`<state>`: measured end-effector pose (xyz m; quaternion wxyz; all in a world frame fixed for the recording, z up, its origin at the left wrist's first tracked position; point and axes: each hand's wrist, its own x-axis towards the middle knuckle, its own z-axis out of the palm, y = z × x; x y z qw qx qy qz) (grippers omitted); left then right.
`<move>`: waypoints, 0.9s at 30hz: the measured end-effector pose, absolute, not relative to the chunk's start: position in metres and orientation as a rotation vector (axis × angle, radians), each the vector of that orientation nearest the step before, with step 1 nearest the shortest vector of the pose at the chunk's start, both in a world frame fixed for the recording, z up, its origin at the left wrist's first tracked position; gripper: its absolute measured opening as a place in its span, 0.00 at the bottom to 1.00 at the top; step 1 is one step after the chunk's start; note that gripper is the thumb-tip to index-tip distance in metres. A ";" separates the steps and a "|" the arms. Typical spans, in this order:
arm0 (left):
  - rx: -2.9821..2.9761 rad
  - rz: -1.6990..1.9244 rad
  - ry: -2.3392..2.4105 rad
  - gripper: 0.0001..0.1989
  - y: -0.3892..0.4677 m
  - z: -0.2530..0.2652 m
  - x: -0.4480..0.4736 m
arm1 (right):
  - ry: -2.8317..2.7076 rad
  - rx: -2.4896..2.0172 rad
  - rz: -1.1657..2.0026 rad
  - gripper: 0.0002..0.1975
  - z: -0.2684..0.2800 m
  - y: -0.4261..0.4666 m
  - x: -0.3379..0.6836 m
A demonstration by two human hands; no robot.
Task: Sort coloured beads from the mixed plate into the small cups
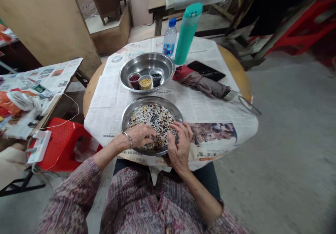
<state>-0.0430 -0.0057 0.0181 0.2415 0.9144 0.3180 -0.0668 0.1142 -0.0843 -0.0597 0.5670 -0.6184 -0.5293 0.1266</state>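
A shallow steel plate (177,111) holds a spread-out mix of white grains and red, yellow and black beans or kernels (147,117). My left hand (143,135), with a bangle at the wrist, reaches over the plate's near left part. Its fingers are bent together down at the mix; anything between them is hidden. At the right rim is my right hand (181,143), fingers curved over the mix and thumb apart, with nothing visible in it. Behind, a steel basin (147,59) holds clear cups of dark red beans (134,82), yellow kernels (145,83) and black beans (156,80).
Newspaper (105,104) covers the round table. A water bottle (170,40), a green flask (187,34), a folded umbrella (204,83) and a dark tablet or phone (207,70) stand or lie beyond the plate. A red stool (64,143) is at the left.
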 end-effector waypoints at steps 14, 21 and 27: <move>2.870 -0.144 1.028 0.16 0.017 -0.003 -0.007 | -1.219 -1.452 0.325 0.13 -0.061 -0.084 0.113; 2.645 -0.208 1.538 0.12 0.019 0.011 -0.055 | -1.224 -1.451 0.324 0.12 -0.060 -0.084 0.114; 2.509 -0.235 1.446 0.40 -0.019 0.017 -0.062 | -1.243 -1.457 0.325 0.13 -0.061 -0.084 0.114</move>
